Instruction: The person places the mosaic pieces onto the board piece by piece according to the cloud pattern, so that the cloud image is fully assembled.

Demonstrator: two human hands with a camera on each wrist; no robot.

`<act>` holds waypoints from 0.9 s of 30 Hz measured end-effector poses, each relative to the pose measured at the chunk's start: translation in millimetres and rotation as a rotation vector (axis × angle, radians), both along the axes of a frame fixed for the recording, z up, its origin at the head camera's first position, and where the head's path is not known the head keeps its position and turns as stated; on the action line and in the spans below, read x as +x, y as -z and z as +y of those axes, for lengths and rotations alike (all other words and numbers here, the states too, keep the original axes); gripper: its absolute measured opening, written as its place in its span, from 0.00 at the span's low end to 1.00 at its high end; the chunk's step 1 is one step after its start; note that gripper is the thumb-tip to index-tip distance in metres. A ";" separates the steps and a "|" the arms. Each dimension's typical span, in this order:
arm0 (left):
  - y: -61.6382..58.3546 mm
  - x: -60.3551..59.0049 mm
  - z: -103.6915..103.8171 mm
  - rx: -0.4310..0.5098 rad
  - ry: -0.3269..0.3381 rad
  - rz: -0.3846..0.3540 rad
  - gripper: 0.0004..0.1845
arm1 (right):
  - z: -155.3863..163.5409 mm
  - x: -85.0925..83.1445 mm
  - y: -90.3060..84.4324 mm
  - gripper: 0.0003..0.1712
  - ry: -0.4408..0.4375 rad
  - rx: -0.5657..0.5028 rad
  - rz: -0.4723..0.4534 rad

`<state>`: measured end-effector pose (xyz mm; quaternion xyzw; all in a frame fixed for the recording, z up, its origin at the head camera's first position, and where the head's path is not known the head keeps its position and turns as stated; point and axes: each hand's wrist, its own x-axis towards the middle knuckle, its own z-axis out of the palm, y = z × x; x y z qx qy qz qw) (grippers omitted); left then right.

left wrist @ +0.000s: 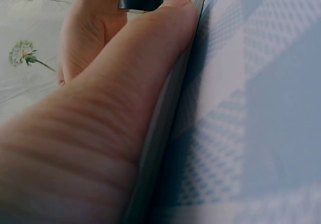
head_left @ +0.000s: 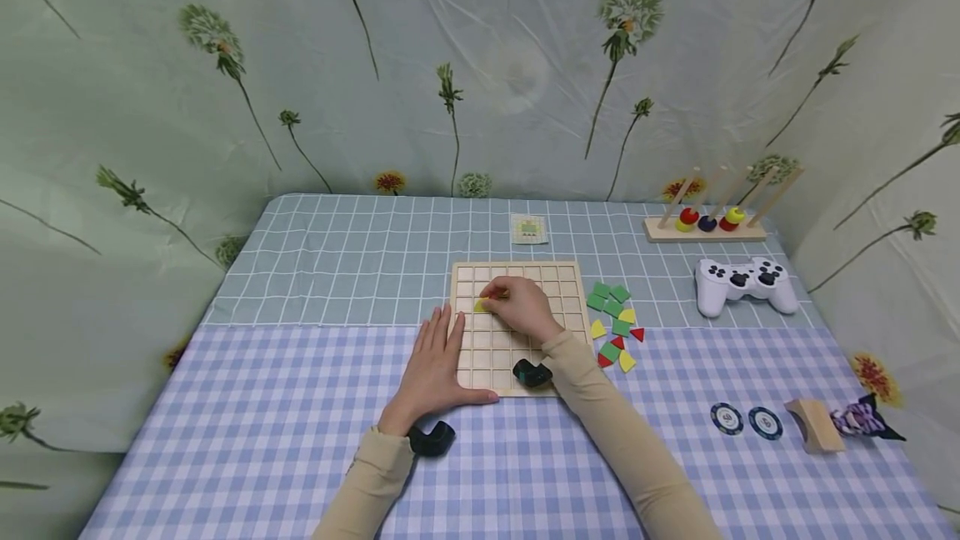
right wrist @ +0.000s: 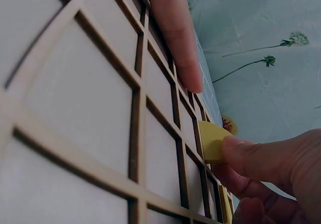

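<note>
the yellow tile (head_left: 480, 305) is a small flat piece with one rounded edge, a quarter-round shape as far as the right wrist view (right wrist: 213, 141) shows. it sits at a cell in the upper left part of the wooden grid board (head_left: 555, 273), tilted up on edge rather than lying flat in the cell. in the right wrist view its curved edge points away from the fingertips and its flat face leans toward the board; its long axis cannot be told surely, since the fingers cover part of it.

the right hand (head_left: 523, 308) pinches the tile between thumb and fingertips (right wrist: 251, 153), a narrow grip closed on the piece, with the hand arched over the board's middle rows. the left hand (head_left: 435, 369) lies flat, fingers straight and together, pressing along the board's left edge, its thumb against the near edge; the left wrist view (left wrist: 100, 133) shows the thumb right along the board's rim.

the board's cells are shallow squares divided by thin wooden ribs. just right of the board lies a loose heap of tiles (head_left: 615, 323), green squares with yellow and red pieces among them. further back lies a small pattern card (head_left: 529, 228). to the right are a white game controller (head_left: 742, 283) and a wooden peg stand with coloured rings (head_left: 707, 223); nearer, two poker chips (head_left: 744, 420) lie beside a wooden block (head_left: 814, 425).
</note>
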<state>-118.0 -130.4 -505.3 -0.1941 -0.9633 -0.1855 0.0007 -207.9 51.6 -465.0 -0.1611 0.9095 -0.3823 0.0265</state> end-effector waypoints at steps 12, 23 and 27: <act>0.9 0.3 0.6 0.007 0.005 0.023 0.70 | 0.7 -1.2 -3.6 0.06 0.006 0.136 -0.027; 2.0 1.2 0.8 0.019 0.011 0.052 0.71 | 23.0 3.3 0.2 0.08 0.025 0.014 -0.034; 2.1 1.1 0.4 0.016 0.001 0.041 0.71 | 44.5 4.9 -4.9 0.09 0.071 0.001 -0.026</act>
